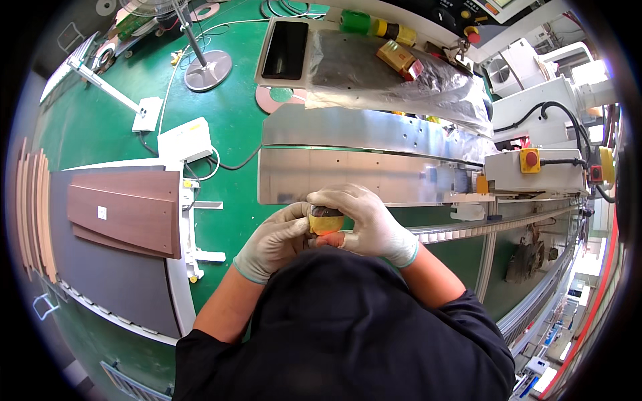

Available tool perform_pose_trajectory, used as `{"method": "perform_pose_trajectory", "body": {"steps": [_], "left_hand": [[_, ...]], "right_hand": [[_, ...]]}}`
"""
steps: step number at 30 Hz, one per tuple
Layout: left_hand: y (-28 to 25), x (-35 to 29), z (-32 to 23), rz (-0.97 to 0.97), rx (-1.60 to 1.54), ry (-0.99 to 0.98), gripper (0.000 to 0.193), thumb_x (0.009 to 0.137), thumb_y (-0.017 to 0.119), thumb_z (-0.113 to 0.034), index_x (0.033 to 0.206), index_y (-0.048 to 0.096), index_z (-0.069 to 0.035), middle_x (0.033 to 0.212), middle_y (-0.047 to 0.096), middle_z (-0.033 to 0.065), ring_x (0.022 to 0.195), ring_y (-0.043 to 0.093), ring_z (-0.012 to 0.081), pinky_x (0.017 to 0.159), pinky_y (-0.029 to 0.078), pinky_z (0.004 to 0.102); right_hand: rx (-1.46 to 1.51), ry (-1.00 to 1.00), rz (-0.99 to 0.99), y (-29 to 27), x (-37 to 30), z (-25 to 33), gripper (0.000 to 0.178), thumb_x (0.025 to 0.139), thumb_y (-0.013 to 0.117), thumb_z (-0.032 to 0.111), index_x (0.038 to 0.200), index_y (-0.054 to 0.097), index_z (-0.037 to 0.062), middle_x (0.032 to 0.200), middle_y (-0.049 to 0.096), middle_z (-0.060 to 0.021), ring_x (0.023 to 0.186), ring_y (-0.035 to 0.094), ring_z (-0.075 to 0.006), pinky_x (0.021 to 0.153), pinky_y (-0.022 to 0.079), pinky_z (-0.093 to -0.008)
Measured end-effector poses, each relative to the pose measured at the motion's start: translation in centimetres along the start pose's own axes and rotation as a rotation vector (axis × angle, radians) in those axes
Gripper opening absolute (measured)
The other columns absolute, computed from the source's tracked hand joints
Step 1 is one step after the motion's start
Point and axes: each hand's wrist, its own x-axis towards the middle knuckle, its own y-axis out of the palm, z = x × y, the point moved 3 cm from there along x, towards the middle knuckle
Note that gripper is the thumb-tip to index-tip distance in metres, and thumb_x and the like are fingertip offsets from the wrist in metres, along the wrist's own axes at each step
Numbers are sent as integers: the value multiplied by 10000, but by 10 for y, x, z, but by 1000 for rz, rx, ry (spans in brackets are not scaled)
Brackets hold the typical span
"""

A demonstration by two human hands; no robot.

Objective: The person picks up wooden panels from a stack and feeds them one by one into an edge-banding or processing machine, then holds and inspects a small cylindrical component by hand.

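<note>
Both hands, in white knit gloves with pale green cuffs, meet close in front of my chest. Between them is a small roundish yellow object with a dark top [326, 222]; its exact kind I cannot make out. My left hand [275, 242] grips it from the left side, fingers curled. Over its top and right side curve the fingers of my right hand [366, 217], while a bare-looking thumb tip shows at its lower edge. The gloves hide part of the object. Just beyond the hands lies a long metal machine bed [334, 175].
A plastic-covered surface [348, 77] beyond holds a dark tablet-like panel [285, 51], a small box [400, 60] and a green bottle [356, 22]. Brown panels [127, 210] lie stacked at left. Right of the bed sits a red stop button [531, 159]. A fan base [208, 71] stands on the green floor.
</note>
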Motion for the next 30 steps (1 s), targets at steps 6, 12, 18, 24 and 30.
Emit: {"method": "perform_pose_trajectory", "body": {"steps": [6,12,18,24,30], "left_hand": [[-10,6,6,-17,89,-27,440,1004,679,-332,1323,566,-50,1301,631,102,1167,648,213,1005,541,395],[1,14,3,-52,87,41,409,1081,534,-345,1357,555,-44,1310,634,109,1184,640,218,1002,537,401],[-1,14,7,-57,52,49,410,1110,473,-307,1397,540,-22,1328,626,106,1195,632,226,1002,529,396],[-7,12,9,-116,225,30,386,1076,580,-267,1347,562,8,1244,648,93,1099,648,176,967,534,336],[9,21,-5,-200,604,161,329,1036,652,-234,1233,632,28,1113,676,56,1019,623,113,923,497,274]], "right_hand": [[-76,-2,-39,-1,-8,-7,729,733,909,305,1339,623,19,1221,694,-177,1125,663,-383,984,517,-451],[-103,29,-52,-4,-11,-7,850,705,910,238,1440,547,16,1290,665,-199,1173,639,-398,1014,497,-457],[-82,40,-69,-2,-13,-7,898,677,912,158,1470,516,15,1323,652,-195,1204,629,-387,1040,484,-455],[-129,20,-100,0,-15,-11,840,744,845,148,1491,478,40,1261,660,-207,1164,627,-413,1003,485,-485],[-223,39,-148,-1,-16,-16,852,760,837,155,1513,452,47,1313,636,-203,1197,609,-416,1016,485,-482]]}}
